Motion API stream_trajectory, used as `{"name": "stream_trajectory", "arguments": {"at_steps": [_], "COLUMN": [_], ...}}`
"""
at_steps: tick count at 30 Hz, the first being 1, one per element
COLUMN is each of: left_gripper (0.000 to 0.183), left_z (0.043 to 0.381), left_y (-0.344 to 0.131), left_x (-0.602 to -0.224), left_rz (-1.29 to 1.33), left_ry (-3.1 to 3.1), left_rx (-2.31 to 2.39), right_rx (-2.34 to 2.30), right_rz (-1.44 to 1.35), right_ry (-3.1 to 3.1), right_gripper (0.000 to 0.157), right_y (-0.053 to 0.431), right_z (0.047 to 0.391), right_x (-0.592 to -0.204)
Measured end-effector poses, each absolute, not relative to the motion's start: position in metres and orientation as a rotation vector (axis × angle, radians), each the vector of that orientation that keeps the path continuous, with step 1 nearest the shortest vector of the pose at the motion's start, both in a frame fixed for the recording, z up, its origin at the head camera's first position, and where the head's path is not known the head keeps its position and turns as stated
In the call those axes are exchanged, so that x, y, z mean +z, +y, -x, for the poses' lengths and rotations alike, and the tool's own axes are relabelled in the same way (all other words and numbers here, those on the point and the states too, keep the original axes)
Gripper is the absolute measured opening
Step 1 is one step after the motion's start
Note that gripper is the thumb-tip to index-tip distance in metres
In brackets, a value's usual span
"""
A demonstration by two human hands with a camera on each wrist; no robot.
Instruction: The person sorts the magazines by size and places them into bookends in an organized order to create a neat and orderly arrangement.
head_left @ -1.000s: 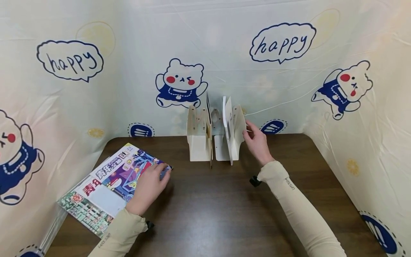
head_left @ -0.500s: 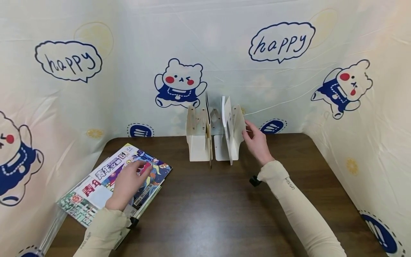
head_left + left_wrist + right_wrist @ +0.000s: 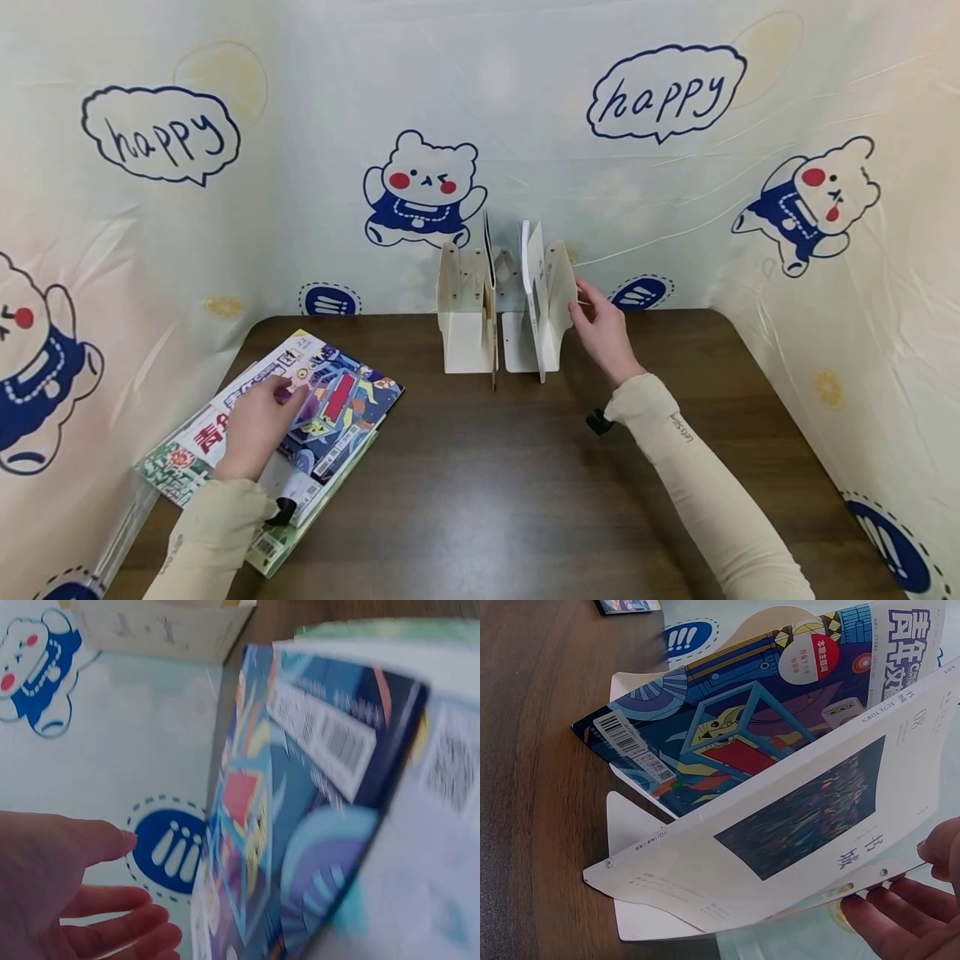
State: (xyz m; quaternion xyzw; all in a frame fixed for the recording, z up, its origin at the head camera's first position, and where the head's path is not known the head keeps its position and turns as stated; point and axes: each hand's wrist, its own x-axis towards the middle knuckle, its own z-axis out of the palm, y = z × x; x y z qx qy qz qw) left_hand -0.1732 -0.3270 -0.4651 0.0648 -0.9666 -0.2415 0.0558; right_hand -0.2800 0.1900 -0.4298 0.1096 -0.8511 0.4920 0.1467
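Note:
My left hand [image 3: 255,425] hovers over a colourful magazine [image 3: 345,417] lying slantwise on the left of the table. In the left wrist view its fingers [image 3: 127,930] are loosely spread, apart from the cover, with nothing held. Under that magazine a green-edged one [image 3: 273,546] sticks out. My right hand [image 3: 603,333] grips the right end panel of a white book rack [image 3: 463,346], thumb on one face and fingers on the other. Inside the rack, a white book [image 3: 802,817] leans beside that panel. A dark blue magazine [image 3: 705,742] stands further left in it.
The dark wooden table [image 3: 480,483] reaches back to a pale curtain [image 3: 540,167] printed with bears and speech bubbles. The rack stands at the back middle, close to the curtain. A thin white cord [image 3: 652,242] shows along the curtain behind the rack.
My left hand has drawn back to the left across the magazine, uncovering its right half and the green-edged magazine's corner. My right hand stays on the rack.

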Motion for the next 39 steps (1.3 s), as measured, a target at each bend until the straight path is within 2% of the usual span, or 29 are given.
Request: {"name": "stream_trajectory", "arguments": {"at_steps": [12, 17, 22, 29, 35, 39], "left_gripper": [0.050, 0.063, 0.067, 0.066, 0.073, 0.070], "left_z": [0.167, 0.164, 0.165, 0.157, 0.156, 0.159], "left_y": [-0.358, -0.365, -0.371, -0.376, -0.381, -0.385], "left_x": [-0.472, -0.475, -0.476, -0.471, -0.470, -0.473], "left_rz": [-0.396, -0.461, -0.530, -0.537, -0.552, -0.532], "left_ry": [-3.001, -3.027, -3.038, -3.065, -3.093, -3.101], "left_rx": [-0.715, -0.739, -0.737, -0.717, -0.694, -0.708], "right_rx": [1.438, 1.442, 1.442, 1.442, 1.437, 1.441], "right_rz": [-0.303, -0.309, -0.314, -0.313, -0.316, -0.311], "right_ry": [-2.445, -2.443, -2.438, -2.438, -2.446, -2.444], "right_gripper": [0.048, 0.049, 0.049, 0.049, 0.049, 0.049], "right_y": [0.190, 0.190, 0.190, 0.190, 0.190, 0.190], "right_z": [0.279, 0.278, 0.278, 0.277, 0.278, 0.278], "right_x": [-0.428, -0.428, -0.428, -0.427, -0.428, -0.429]}}
